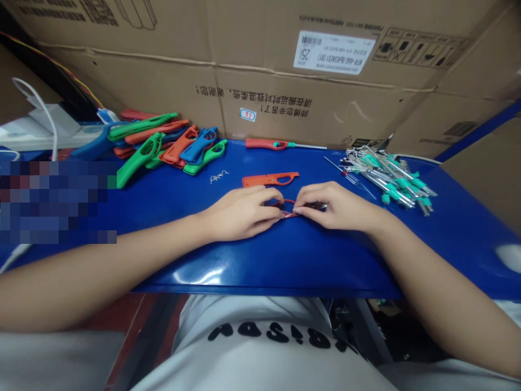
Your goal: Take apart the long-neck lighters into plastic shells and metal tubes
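A red lighter casing (290, 202) lies low over the blue table between my hands, mostly covered by fingers. My left hand (248, 213) is closed on its left end. At its right side the thumb and forefinger of my right hand (336, 207) are pinched together; what they hold is too small to make out. A short metallic end (324, 206) shows beneath my right palm. Just behind my hands rests an orange-red casing half (271, 179). Farther back lies a red lighter (264, 144) with a teal collar and a long metal tube pointing right.
Green, orange and blue lighter casings (179, 146) are heaped at the back left. Metal tubes with teal parts (394, 179) form a pile at right, beside a screwdriver (348, 175). Small wire bits (218, 176) lie on the table (244, 266). A cardboard box (260, 70) stands behind.
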`<action>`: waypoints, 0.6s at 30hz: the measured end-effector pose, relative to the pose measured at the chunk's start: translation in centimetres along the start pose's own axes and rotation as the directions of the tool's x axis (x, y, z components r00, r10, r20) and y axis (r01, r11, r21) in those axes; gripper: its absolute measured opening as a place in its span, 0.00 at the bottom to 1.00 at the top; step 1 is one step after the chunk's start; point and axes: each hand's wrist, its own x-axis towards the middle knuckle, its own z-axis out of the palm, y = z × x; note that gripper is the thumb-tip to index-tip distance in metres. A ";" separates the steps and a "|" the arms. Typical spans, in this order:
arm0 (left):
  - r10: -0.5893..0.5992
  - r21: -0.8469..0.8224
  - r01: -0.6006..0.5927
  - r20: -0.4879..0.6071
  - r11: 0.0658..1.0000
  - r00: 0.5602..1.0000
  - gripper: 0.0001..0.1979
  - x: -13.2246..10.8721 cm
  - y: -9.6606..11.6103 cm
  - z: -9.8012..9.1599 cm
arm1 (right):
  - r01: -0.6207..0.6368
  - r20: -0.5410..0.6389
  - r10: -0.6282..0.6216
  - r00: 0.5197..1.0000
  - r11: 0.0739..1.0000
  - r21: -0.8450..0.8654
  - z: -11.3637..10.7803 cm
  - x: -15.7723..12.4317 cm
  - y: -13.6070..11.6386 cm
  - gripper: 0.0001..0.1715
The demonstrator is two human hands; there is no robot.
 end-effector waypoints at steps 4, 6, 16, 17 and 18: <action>0.014 -0.020 -0.014 -0.008 1.000 1.000 0.13 0.0 0.0 0.1 | 0.035 0.028 -0.036 0.999 0.999 0.021 -0.3 -0.2 -0.3 0.11; 0.016 -0.030 -0.016 -0.006 0.999 1.000 0.13 0.0 0.0 0.1 | 0.044 0.031 -0.045 0.998 0.999 0.026 -0.4 -0.4 -0.4 0.09; -0.019 -0.089 0.012 -0.076 0.996 0.997 0.12 -0.2 -0.3 0.5 | 0.028 0.014 -0.028 0.999 0.999 0.040 -0.4 -0.5 -0.4 0.11; -0.026 -0.108 0.017 -0.087 0.994 0.996 0.12 -0.2 -0.4 0.6 | 0.025 0.013 -0.026 1.000 0.999 0.039 -0.4 -0.6 -0.4 0.12; -0.033 -0.127 0.021 -0.095 0.992 0.995 0.12 -0.2 -0.4 0.6 | 0.022 0.015 -0.022 1.000 0.999 0.039 -0.4 -0.6 -0.4 0.12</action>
